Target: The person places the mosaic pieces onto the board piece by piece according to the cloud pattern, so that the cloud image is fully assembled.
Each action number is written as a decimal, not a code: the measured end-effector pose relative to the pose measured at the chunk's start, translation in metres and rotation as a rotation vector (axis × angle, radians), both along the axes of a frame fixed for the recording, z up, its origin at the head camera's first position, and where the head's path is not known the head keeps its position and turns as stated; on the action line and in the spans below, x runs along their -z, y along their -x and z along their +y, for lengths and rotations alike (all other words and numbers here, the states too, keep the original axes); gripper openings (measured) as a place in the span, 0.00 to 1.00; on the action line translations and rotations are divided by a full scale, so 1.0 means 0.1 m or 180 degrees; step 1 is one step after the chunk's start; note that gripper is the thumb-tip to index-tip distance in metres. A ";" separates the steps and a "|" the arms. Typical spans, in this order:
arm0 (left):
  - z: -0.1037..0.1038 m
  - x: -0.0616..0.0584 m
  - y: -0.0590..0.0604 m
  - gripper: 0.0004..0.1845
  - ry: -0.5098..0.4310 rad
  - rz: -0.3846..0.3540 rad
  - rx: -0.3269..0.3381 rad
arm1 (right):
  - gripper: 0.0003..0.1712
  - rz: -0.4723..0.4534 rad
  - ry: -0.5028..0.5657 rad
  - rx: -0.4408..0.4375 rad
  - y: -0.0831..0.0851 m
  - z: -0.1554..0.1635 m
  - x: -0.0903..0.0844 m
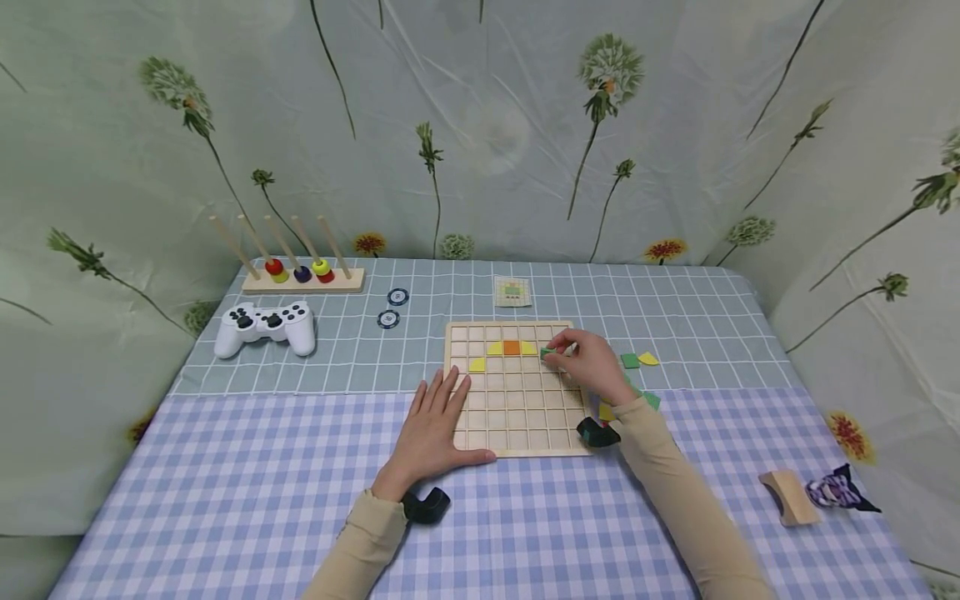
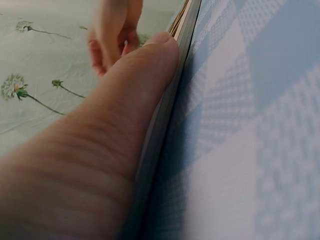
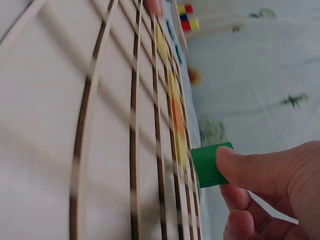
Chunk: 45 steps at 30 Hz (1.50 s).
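Note:
A wooden grid board (image 1: pixel 517 421) lies on the tablecloth in front of me. Its upper part carries an orange square tile (image 1: pixel 512 347) flanked by two yellow pieces, with a yellow tile (image 1: pixel 477 365) lower to the left. My left hand (image 1: pixel 429 427) rests with spread fingers at the board's left edge, the thumb along the near edge. Between thumb and fingers, my right hand (image 1: pixel 592 364) pinches a green square tile (image 3: pixel 206 166). It holds this tile close over the upper right cells, just right of the yellow piece in that row.
Loose tiles, including a green one (image 1: pixel 629 361), lie right of the board, some partly hidden by the right arm. A pattern card (image 1: pixel 513 292) lies behind it. Farther left are chips (image 1: pixel 388 319), a white game controller (image 1: pixel 264 328) and a peg stand (image 1: pixel 300 284). A wooden block (image 1: pixel 792 498) sits at right.

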State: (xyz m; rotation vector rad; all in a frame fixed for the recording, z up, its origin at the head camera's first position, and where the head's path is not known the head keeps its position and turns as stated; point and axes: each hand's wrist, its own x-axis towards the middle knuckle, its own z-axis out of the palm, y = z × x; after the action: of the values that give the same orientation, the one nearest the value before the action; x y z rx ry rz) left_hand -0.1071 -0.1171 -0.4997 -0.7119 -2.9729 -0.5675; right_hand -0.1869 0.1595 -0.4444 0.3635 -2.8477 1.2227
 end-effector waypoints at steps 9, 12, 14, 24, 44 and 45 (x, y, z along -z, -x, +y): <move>0.00 0.00 0.01 0.62 -0.0024 0.0013 0.0006 | 0.06 -0.0188 -0.0057 -0.0193 0.07 -0.54 0.05; 0.00 0.01 0.01 0.63 -0.0014 0.0027 0.0010 | 0.05 -0.0224 -0.0121 -0.0232 0.08 -0.64 0.06; 0.00 0.01 0.01 0.63 0.0001 0.0039 0.0006 | 0.04 -0.0232 -0.0167 -0.0241 0.09 -0.68 0.07; -0.01 0.02 0.00 0.63 -0.0027 0.0055 0.0005 | 0.03 0.0007 -0.0510 -0.0195 0.11 -0.74 0.12; 0.00 0.00 -0.01 0.63 -0.0022 0.0001 -0.0006 | 0.09 0.0082 -0.0383 0.0123 -0.02 0.33 -0.05; -0.01 0.00 0.00 0.63 -0.0015 0.0006 -0.0002 | 0.09 0.0065 -0.0425 0.0171 -0.02 0.42 -0.06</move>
State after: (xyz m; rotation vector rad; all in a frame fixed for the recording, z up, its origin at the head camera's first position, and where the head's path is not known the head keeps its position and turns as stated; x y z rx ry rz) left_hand -0.1066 -0.1177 -0.5002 -0.7107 -2.9689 -0.5734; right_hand -0.1848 0.2017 -0.4389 0.2984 -2.9093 1.0172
